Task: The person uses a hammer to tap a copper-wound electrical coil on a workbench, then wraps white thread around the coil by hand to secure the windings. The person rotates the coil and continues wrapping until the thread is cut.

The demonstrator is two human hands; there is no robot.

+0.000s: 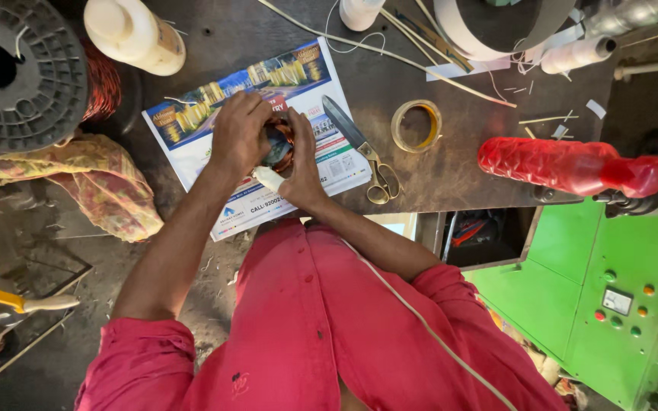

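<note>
Upper left of frame: a grey plastic spool [20, 72] wound with copper wire, lying on the dark table [458, 164]. Just right of it, a cream bottle [135, 34]. Below the spool, a crumpled yellow-and-red cloth [93, 183] hangs over the table edge.

Centre: a printed flyer [199, 144] lies flat on the table. Over it, both of your hands meet. Your left hand [239, 135] has its fingers curled down over the top of a small copper wire coil [279, 148]; your right hand [302, 164] cups the coil from the other side, fingers closed against it. A white sleeve or tape end [268, 179] sticks out below the hands; which hand pinches it cannot be told, the view is blocked by the palms.

Right of the flyer: scissors [363, 152] with brass-coloured handles, blades pointing to upper left. Next, a roll of clear tape [416, 125], lying flat. Far right: a red wrapped cylinder [565, 164] mounted on the green machine [603, 297].
</note>
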